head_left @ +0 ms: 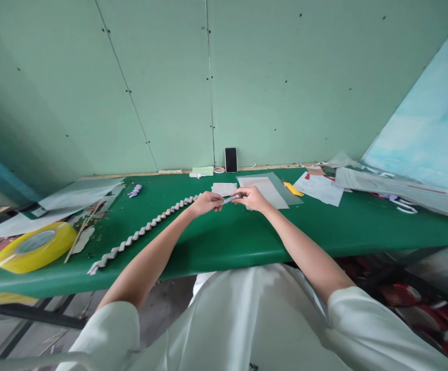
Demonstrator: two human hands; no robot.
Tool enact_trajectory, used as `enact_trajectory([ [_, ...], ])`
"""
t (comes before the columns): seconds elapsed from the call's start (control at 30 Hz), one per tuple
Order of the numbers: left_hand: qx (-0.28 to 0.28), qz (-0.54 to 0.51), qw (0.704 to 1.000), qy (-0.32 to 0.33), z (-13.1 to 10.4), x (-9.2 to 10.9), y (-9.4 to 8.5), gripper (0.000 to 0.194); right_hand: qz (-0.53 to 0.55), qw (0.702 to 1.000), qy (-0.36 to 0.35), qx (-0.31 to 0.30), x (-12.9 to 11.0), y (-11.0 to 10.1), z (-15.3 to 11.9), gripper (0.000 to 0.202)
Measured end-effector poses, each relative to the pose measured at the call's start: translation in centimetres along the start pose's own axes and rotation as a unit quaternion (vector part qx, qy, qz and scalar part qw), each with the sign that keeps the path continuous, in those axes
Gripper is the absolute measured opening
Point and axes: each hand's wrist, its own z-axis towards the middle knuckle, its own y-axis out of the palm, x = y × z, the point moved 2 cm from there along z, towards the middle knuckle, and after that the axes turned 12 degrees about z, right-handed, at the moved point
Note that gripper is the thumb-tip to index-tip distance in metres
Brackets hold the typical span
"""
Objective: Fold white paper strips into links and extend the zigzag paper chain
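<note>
A long zigzag chain of folded paper (142, 230) runs across the green table from the lower left up to my left hand (208, 203). The fingers of that hand are closed on a small pale paper strip (227, 199) near the chain's upper end. My right hand (250, 198) pinches the other end of the same strip, so it spans the gap between both hands. Whether the strip joins the chain is hidden by my left fingers. Just behind the hands lies a small stack of white paper (224, 189). White sheets (266, 190) lie beside my right hand.
A yellow tape roll (59, 242) and large sheets (73, 198) are at the left. A small purple folded piece (135, 191) lies nearby. A phone (230, 159) leans on the wall. A yellow cutter (293, 189) and more papers (324, 188) are at the right.
</note>
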Motion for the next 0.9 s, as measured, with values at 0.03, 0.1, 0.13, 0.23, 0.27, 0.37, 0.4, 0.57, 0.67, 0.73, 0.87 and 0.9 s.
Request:
enact_trajectory([
  [0.03,-0.001,0.0,1.0,0.0,0.0,0.0,0.0,0.02,0.001,1.0,0.0,0.001,0.0,0.0,0.0,0.035],
  [0.1,-0.003,0.0,1.0,0.0,0.0,-0.1,0.0,0.021,0.004,1.0,0.003,0.002,0.0,0.0,0.0,0.035],
  [0.13,-0.004,0.001,1.0,0.001,0.0,-0.1,0.0,0.021,0.007,1.0,0.006,0.004,0.0,0.0,0.0,0.036],
  [0.23,-0.005,0.005,1.0,0.004,0.1,-0.4,0.0,0.021,0.019,1.0,0.016,0.005,0.2,0.0,0.0,0.036],
  [0.27,-0.004,0.006,1.0,0.004,0.2,-0.5,0.0,0.021,0.024,1.0,0.018,0.005,0.3,0.0,0.1,0.036],
  [0.37,0.0,0.005,1.0,0.007,0.2,-0.6,0.1,0.021,0.036,0.999,0.02,0.001,0.3,0.1,0.1,0.035],
  [0.4,0.002,0.004,1.0,0.008,0.2,-0.6,0.1,0.02,0.039,0.999,0.018,-0.001,0.2,0.1,0.1,0.035],
  [0.57,0.011,-0.012,1.0,0.002,0.0,-0.1,0.2,0.021,0.061,0.998,0.012,0.01,0.1,0.4,0.1,0.038],
  [0.67,0.006,-0.036,0.999,-0.003,-0.1,0.3,0.2,0.022,0.09,0.996,0.016,0.025,0.1,0.7,0.2,0.041],
  [0.73,0.001,-0.052,0.999,-0.004,-0.3,0.4,0.1,0.023,0.108,0.994,0.018,0.022,0.0,0.8,0.2,0.042],
  [0.87,-0.002,-0.058,0.998,-0.002,-0.5,0.7,0.0,0.024,0.11,0.993,0.022,0.019,-0.2,0.8,0.2,0.042],
  [0.9,-0.002,-0.055,0.998,-0.002,-0.5,0.8,0.0,0.024,0.107,0.994,0.023,0.021,-0.3,0.8,0.2,0.042],
])
